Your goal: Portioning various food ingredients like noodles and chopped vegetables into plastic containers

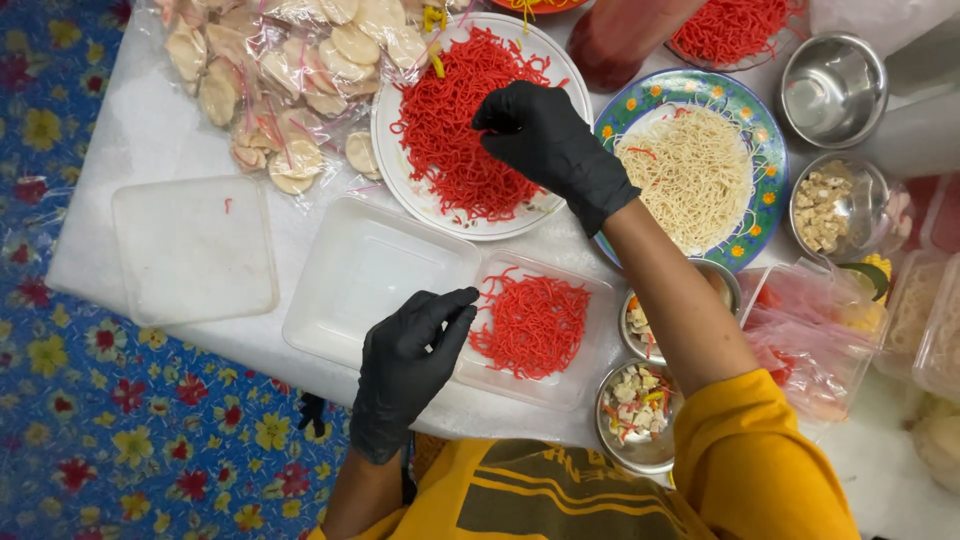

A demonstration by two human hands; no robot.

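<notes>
- Right hand (548, 140), black-gloved, pinches red noodles (450, 130) heaped on a white plate (400, 175).
- Left hand (410, 365), fingers loosely spread and holding nothing, rests on a clear plastic container (380, 270) holding more red noodles, on the tabletop (140, 130).

The right hand (548, 140) covered part of the red noodles (450, 130) on the white plate (400, 180), and its fingertips were hidden among the strands. The top edge cut off the bag of pale crackers (270, 70), a second dish of red noodles (728, 30) and a dark red bottle (620, 35). Clear containers (925, 320) ran off the right edge, their contents too blurred to tell.
</notes>
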